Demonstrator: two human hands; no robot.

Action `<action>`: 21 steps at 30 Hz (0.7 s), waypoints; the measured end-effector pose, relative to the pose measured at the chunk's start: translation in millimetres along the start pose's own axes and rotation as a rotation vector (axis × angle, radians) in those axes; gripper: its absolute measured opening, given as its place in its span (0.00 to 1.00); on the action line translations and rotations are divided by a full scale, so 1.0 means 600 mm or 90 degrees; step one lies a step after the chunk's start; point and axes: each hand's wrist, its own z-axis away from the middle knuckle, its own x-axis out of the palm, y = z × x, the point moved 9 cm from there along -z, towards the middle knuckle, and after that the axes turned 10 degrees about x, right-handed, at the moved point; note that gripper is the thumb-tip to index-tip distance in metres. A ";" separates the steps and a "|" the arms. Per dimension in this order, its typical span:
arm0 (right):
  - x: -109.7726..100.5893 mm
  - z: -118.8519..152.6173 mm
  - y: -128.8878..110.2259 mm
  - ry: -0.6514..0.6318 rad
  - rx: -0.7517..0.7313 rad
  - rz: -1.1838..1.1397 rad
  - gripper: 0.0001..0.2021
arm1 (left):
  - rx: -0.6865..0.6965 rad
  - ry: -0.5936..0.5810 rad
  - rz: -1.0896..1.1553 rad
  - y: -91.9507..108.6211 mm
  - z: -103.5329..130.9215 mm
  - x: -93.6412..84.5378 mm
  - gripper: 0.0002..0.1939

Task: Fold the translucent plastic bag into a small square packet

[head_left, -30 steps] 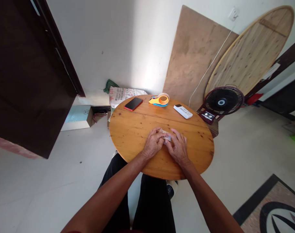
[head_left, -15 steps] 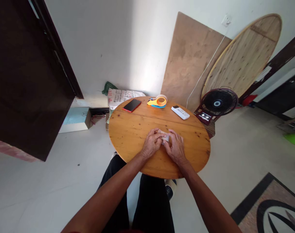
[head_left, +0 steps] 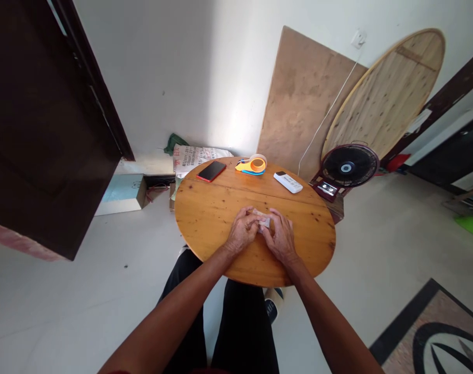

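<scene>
A small, pale, crumpled piece (head_left: 265, 222), paper-like or thin plastic, lies between my two hands over the near half of the round wooden table (head_left: 205, 218). My left hand (head_left: 243, 229) grips its left side, with the index finger reaching across the top. On the other side, my right hand (head_left: 280, 236) holds the right edge between thumb and curled fingers. Both hands rest on or just above the tabletop. The fingers cover much of the piece, so its full shape is hidden.
Along the table's far side lie a red-edged phone (head_left: 212, 171), a yellow and blue tape dispenser (head_left: 252, 164) and a white remote control (head_left: 288, 182). A dark fan (head_left: 347, 166) stands beyond the right edge. Boards (head_left: 306, 93) lean on the wall behind.
The view has shifted slightly. Both hands keep nearly the same place and hold on the pale piece, with only a tiny movement of the fingers.
</scene>
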 end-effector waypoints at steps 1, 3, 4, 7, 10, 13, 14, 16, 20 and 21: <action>-0.003 0.001 0.000 0.008 -0.001 -0.013 0.17 | 0.000 0.006 0.008 0.001 0.000 -0.002 0.13; -0.008 0.002 0.002 0.024 0.001 -0.034 0.17 | -0.008 0.020 0.024 0.001 0.001 -0.006 0.12; -0.011 0.002 0.004 0.033 0.006 -0.045 0.17 | -0.020 0.031 0.031 -0.002 0.001 -0.009 0.11; -0.022 0.002 0.020 0.077 0.048 -0.076 0.14 | -0.087 0.092 0.058 -0.021 0.005 -0.024 0.09; -0.031 0.002 0.043 0.122 0.114 -0.109 0.14 | -0.158 0.182 0.090 -0.051 0.011 -0.042 0.08; -0.034 0.001 0.063 0.149 0.167 -0.144 0.15 | -0.218 0.258 0.140 -0.083 0.020 -0.053 0.07; -0.034 0.001 0.070 0.153 0.185 -0.161 0.15 | -0.235 0.274 0.163 -0.092 0.022 -0.053 0.07; -0.032 0.001 0.089 0.157 0.238 -0.207 0.16 | -0.260 0.299 0.209 -0.105 0.026 -0.054 0.07; -0.018 0.009 0.141 0.150 0.397 -0.295 0.17 | -0.280 0.324 0.245 -0.111 0.030 -0.054 0.08; -0.015 0.011 0.149 0.148 0.422 -0.306 0.17 | -0.282 0.326 0.244 -0.111 0.030 -0.055 0.08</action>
